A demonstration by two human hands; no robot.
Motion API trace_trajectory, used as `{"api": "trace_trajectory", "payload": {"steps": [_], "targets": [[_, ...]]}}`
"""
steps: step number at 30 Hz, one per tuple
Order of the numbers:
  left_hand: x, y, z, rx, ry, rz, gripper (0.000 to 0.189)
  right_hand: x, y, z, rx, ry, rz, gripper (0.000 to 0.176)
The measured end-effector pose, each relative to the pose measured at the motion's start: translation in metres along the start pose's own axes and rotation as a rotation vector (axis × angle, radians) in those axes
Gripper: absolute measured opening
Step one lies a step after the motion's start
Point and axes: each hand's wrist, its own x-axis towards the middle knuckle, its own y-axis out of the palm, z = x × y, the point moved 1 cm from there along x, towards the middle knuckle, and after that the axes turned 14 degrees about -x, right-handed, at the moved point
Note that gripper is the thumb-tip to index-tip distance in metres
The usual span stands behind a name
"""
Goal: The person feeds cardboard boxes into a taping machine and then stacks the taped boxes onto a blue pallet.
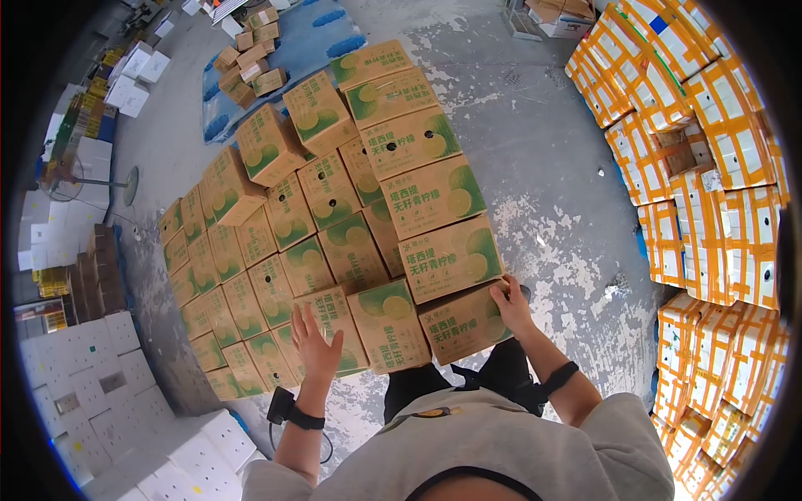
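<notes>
My left hand (317, 343) is spread wide over a brown cardboard carton (337, 311) with green print, its fingers pointing away from me. My right hand (511, 307) is at the right-hand corner of the nearest carton (462, 324), thumb over its edge and the other fingers partly hidden. Between the two hands sits another carton (388, 326), printed with lime pictures and green lettering. Directly beyond the right hand, a similar carton (451, 257) continues the right-hand row.
More such cartons stretch left and away in a stepped stack (242, 259). White boxes with orange tape (652, 159) are piled at right. White boxes (100, 392) stand at lower left, near a fan (67, 179). Small cartons (251, 63) lie by a blue pallet (313, 42).
</notes>
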Motion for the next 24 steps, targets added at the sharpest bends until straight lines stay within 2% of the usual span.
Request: {"api": "trace_trajectory", "payload": {"steps": [1,3,5,6,7,8,9,11,13,15,16,18,21,22,23,24], "targets": [[-0.010,0.016,-0.043,-0.007,0.209,0.018,0.095,0.004,0.004,-0.009,0.095,-0.001,0.020,0.051],[-0.045,0.067,-0.136,0.168,0.110,0.392,0.102,0.007,-0.006,-0.005,0.134,-0.016,0.145,0.053],[-0.057,0.123,-0.167,0.266,0.049,0.406,0.104,0.020,-0.017,-0.019,0.386,-0.110,0.359,0.050],[-0.058,0.150,-0.175,0.377,-0.003,0.448,0.106,0.033,-0.046,-0.034,0.392,-0.133,0.365,0.050],[-0.056,0.170,-0.175,0.397,-0.003,0.436,0.106,0.045,-0.077,-0.052,0.285,-0.192,0.464,0.048],[-0.058,0.179,-0.163,0.416,0.004,0.294,0.106,0.051,-0.106,-0.073,0.182,-0.239,0.563,0.047],[-0.062,0.182,-0.153,0.427,0.009,0.159,0.107,0.062,-0.136,-0.104,0.162,-0.163,0.485,0.043],[-0.063,0.180,-0.153,0.417,0.018,0.122,0.106,0.089,-0.207,-0.163,0.017,-0.023,0.269,0.035],[-0.061,0.183,-0.159,0.456,-0.037,0.128,0.107,0.117,-0.259,-0.210,-0.183,0.122,0.134,0.035],[-0.062,0.192,-0.162,0.474,-0.112,0.104,0.106,0.152,-0.285,-0.226,-0.222,0.207,0.140,0.035],[-0.063,0.195,-0.162,0.497,-0.174,0.100,0.106,0.181,-0.281,-0.239,-0.242,0.165,0.161,0.037],[-0.064,0.203,-0.163,0.468,-0.231,0.085,0.104,0.222,-0.275,-0.202,-0.131,0.021,0.230,0.038],[-0.065,0.214,-0.176,0.439,-0.250,0.013,0.099,0.285,-0.258,-0.108,-0.108,-0.182,0.382,0.035],[-0.068,0.221,-0.178,0.494,-0.333,0.006,0.103,0.307,-0.254,-0.078,-0.110,-0.275,0.412,0.036],[-0.053,0.221,-0.204,0.544,-0.415,-0.002,0.107,0.331,-0.252,-0.055,-0.135,-0.314,0.421,0.036],[-0.038,0.217,-0.228,0.552,-0.636,0.177,0.113,0.357,-0.250,-0.030,-0.110,-0.308,0.501,0.036]]}}
